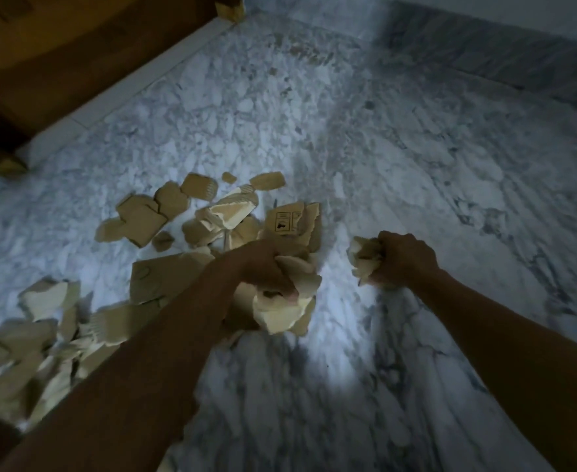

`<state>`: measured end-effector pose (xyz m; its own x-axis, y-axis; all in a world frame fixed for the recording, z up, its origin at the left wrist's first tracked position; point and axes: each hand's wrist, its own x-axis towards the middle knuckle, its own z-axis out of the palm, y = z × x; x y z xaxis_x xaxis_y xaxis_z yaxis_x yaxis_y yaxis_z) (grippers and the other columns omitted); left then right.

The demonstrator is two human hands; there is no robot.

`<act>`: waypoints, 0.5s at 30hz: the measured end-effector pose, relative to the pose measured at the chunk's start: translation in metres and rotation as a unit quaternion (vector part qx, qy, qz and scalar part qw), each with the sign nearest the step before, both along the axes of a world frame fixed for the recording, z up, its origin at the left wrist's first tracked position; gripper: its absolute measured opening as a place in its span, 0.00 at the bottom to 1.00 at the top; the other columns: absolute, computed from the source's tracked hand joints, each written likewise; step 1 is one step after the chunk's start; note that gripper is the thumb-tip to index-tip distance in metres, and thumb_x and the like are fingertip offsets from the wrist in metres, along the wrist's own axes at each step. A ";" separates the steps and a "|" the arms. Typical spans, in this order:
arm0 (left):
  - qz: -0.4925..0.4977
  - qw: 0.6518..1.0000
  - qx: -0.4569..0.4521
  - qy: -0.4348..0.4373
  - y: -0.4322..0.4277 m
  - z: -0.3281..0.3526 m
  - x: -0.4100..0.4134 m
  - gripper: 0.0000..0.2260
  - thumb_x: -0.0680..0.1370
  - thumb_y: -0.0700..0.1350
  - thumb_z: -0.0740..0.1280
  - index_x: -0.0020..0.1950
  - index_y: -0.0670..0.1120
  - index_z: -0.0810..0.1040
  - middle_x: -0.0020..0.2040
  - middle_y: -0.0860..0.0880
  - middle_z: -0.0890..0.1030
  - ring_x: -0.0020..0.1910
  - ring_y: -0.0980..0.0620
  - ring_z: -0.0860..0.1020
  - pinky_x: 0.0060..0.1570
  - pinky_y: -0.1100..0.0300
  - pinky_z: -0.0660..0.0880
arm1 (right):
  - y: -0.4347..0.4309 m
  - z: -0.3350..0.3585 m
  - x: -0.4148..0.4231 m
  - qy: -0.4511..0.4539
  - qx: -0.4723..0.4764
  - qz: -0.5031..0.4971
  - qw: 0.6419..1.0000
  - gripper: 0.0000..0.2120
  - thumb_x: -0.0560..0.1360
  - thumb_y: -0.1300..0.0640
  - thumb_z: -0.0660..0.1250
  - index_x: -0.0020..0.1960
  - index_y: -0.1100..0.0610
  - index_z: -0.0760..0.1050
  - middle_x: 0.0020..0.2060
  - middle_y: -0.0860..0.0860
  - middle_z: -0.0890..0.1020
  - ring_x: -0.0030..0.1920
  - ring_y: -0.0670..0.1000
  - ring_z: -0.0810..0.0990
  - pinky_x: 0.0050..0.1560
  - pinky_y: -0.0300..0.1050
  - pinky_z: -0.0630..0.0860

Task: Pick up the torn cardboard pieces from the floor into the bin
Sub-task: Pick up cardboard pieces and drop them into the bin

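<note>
Several torn brown cardboard pieces (pixel 144 216) lie scattered on the marble floor (pixel 399 165), from the middle down to the lower left. My left hand (pixel 263 267) grips a bundle of pale torn pieces (pixel 287 311) above the pile. To its right, my right hand (pixel 406 260) is clenched round a smaller wad of cardboard (pixel 363 258), held above bare floor. One piece with printed black symbols (pixel 287 221) lies just beyond my left hand. No bin is in view.
A brown wooden piece of furniture (pixel 58 63) with a white baseboard strip (pixel 150 73) stands at the upper left. A dark grey band (pixel 501 52) runs along the far right edge of the floor. The room is dim.
</note>
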<state>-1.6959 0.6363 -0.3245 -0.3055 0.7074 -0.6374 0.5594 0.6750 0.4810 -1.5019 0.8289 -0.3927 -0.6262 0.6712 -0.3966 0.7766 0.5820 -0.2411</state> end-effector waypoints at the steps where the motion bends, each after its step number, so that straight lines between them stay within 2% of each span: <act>1: 0.000 0.999 -0.044 0.010 -0.010 0.006 -0.013 0.15 0.61 0.51 0.82 0.41 0.54 0.80 0.41 0.55 0.81 0.38 0.59 0.78 0.35 0.65 0.72 | -0.005 0.005 0.000 0.001 0.001 0.003 1.000 0.30 0.55 0.33 0.78 0.48 0.49 0.72 0.43 0.47 0.79 0.46 0.54 0.80 0.45 0.46 0.76; 3: 0.045 0.992 -0.105 0.046 -0.035 0.004 -0.029 0.20 0.58 0.55 0.83 0.44 0.50 0.82 0.42 0.54 0.82 0.39 0.58 0.79 0.32 0.64 0.74 | -0.014 0.016 -0.002 0.017 -0.016 0.012 1.000 0.27 0.56 0.35 0.78 0.45 0.48 0.71 0.42 0.46 0.79 0.44 0.53 0.80 0.46 0.47 0.78; 4: 0.068 0.991 -0.106 0.049 -0.047 -0.002 -0.030 0.24 0.56 0.56 0.83 0.47 0.49 0.83 0.43 0.53 0.82 0.41 0.56 0.80 0.34 0.62 0.77 | -0.019 0.023 -0.004 0.024 -0.018 0.030 0.999 0.26 0.58 0.36 0.79 0.44 0.47 0.70 0.42 0.46 0.79 0.44 0.52 0.80 0.46 0.47 0.78; 5: 0.097 0.992 -0.075 0.029 -0.059 -0.016 -0.027 0.26 0.54 0.56 0.83 0.48 0.48 0.84 0.45 0.53 0.83 0.42 0.56 0.81 0.38 0.58 0.80 | -0.025 0.026 -0.005 0.031 -0.014 0.051 0.998 0.24 0.59 0.38 0.79 0.45 0.45 0.70 0.41 0.45 0.78 0.45 0.53 0.81 0.45 0.46 0.78; 6: 0.120 0.992 -0.039 -0.010 -0.070 -0.022 -0.018 0.24 0.56 0.55 0.81 0.47 0.48 0.83 0.44 0.54 0.82 0.41 0.57 0.80 0.38 0.55 0.81 | -0.033 0.028 -0.005 0.033 -0.004 0.074 0.997 0.21 0.61 0.40 0.79 0.46 0.44 0.72 0.41 0.46 0.79 0.46 0.53 0.81 0.44 0.46 0.76; 7: 0.126 0.991 -0.002 -0.035 -0.079 -0.039 -0.010 0.21 0.61 0.56 0.80 0.46 0.46 0.82 0.41 0.56 0.79 0.36 0.60 0.76 0.33 0.56 0.78 | -0.042 0.025 -0.004 0.024 0.018 0.091 0.995 0.18 0.64 0.41 0.78 0.49 0.44 0.75 0.42 0.46 0.80 0.47 0.53 0.82 0.45 0.46 0.75; 8: 0.128 0.991 0.037 -0.015 -0.085 -0.059 -0.006 0.22 0.62 0.60 0.78 0.46 0.46 0.80 0.40 0.54 0.75 0.32 0.60 0.70 0.30 0.58 0.75 | -0.053 0.018 -0.002 0.008 0.058 0.108 0.992 0.16 0.66 0.43 0.76 0.51 0.45 0.77 0.44 0.47 0.82 0.49 0.54 0.82 0.49 0.48 0.73; 9: 0.170 0.983 0.055 0.029 -0.091 -0.072 -0.003 0.27 0.60 0.64 0.77 0.47 0.46 0.79 0.41 0.52 0.75 0.32 0.58 0.68 0.31 0.60 0.73 | -0.064 0.007 0.002 -0.012 0.109 0.124 0.986 0.14 0.68 0.44 0.75 0.51 0.45 0.78 0.44 0.47 0.82 0.51 0.54 0.82 0.53 0.50 0.70; 10: 0.178 0.981 0.058 0.059 -0.094 -0.079 0.002 0.28 0.57 0.63 0.77 0.49 0.48 0.79 0.43 0.52 0.76 0.35 0.59 0.70 0.34 0.59 0.73 | -0.074 -0.003 0.007 -0.035 0.155 0.130 0.979 0.11 0.68 0.46 0.74 0.49 0.46 0.79 0.43 0.47 0.83 0.50 0.53 0.81 0.55 0.52 0.68; 12: 0.177 0.972 0.097 0.116 -0.092 -0.073 0.013 0.20 0.59 0.54 0.76 0.47 0.51 0.76 0.44 0.52 0.80 0.39 0.53 0.79 0.34 0.56 0.77 | -0.083 -0.016 0.016 -0.061 0.183 0.118 0.974 0.10 0.69 0.47 0.75 0.47 0.47 0.79 0.41 0.47 0.82 0.48 0.53 0.81 0.57 0.53 0.69; 13: 0.165 0.972 0.125 0.109 -0.092 -0.063 0.018 0.17 0.60 0.50 0.76 0.45 0.50 0.75 0.42 0.52 0.80 0.39 0.52 0.81 0.33 0.56 0.77 | -0.082 -0.015 0.016 -0.066 0.154 0.109 0.980 0.12 0.68 0.45 0.76 0.48 0.48 0.79 0.42 0.48 0.83 0.48 0.53 0.82 0.57 0.52 0.71; 15: 0.170 0.970 0.143 0.099 -0.092 -0.051 0.019 0.18 0.63 0.45 0.76 0.48 0.51 0.74 0.42 0.53 0.80 0.38 0.53 0.79 0.35 0.55 0.76 | -0.076 0.002 0.009 -0.039 0.014 0.052 0.998 0.21 0.63 0.41 0.78 0.52 0.49 0.80 0.45 0.51 0.84 0.49 0.54 0.83 0.51 0.48 0.77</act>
